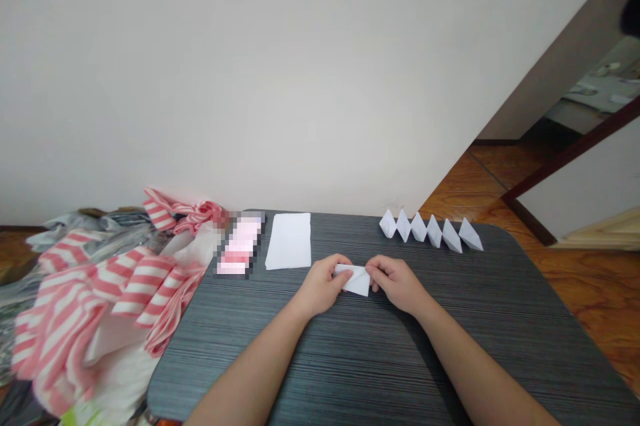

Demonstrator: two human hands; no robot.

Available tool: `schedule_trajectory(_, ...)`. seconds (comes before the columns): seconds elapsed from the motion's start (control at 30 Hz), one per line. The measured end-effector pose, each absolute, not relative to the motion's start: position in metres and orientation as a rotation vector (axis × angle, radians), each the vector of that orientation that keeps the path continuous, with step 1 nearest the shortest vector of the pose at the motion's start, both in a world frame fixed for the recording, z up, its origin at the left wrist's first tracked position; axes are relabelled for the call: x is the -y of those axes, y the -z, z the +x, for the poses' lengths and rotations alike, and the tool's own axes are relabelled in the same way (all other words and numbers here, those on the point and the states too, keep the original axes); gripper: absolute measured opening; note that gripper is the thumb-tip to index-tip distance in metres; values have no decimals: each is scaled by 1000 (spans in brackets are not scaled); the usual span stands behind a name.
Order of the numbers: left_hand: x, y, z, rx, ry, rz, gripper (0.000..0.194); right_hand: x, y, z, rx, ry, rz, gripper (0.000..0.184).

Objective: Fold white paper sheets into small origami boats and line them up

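Between my two hands is a small folded piece of white paper (357, 283), held just over the dark table. My left hand (325, 285) grips its left end, thumb on top and fingers behind. At the upper right corner, my right hand (394, 281) pinches the paper between thumb and fingers. Beyond and to the right, several folded white paper boats (419, 228) stand in a row near the table's back edge. Left of my hands lies a stack of white paper sheets (289, 241). The underside of the held paper is hidden.
The dark wood-grain table (240, 346) meets a pale wall (300, 79) at its back. A blurred-out, phone-shaped object (241, 244) lies at its left edge. Red-and-white striped cloth (75, 306) and plastic bags are heaped at the left. Wooden floor (575, 279) shows at right.
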State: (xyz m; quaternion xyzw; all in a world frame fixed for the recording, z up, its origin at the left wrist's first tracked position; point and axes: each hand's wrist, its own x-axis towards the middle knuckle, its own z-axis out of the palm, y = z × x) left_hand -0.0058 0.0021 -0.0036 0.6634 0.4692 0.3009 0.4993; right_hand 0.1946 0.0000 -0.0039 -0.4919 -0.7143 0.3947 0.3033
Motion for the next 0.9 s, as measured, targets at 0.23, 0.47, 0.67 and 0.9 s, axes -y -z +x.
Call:
schedule_trajectory(0.23,-2,3,-6,-1134,-737,1577,25,1,5,193,1886,-1125,-1303,20)
schedule_trajectory(0.47,-2,2,-5,-1135,-749,1573,25,2,3,192,1864,-1159,-1309,22)
schedule_trajectory(0.67,-2,2,-5,-1148,-738,1569,25,2,2,191,1852,-1192,-1312,21)
schedule_trajectory(0.9,-1,-2,-4,-1148,-760,1629,22,2,-1,189,1905,-1123,-1316,23)
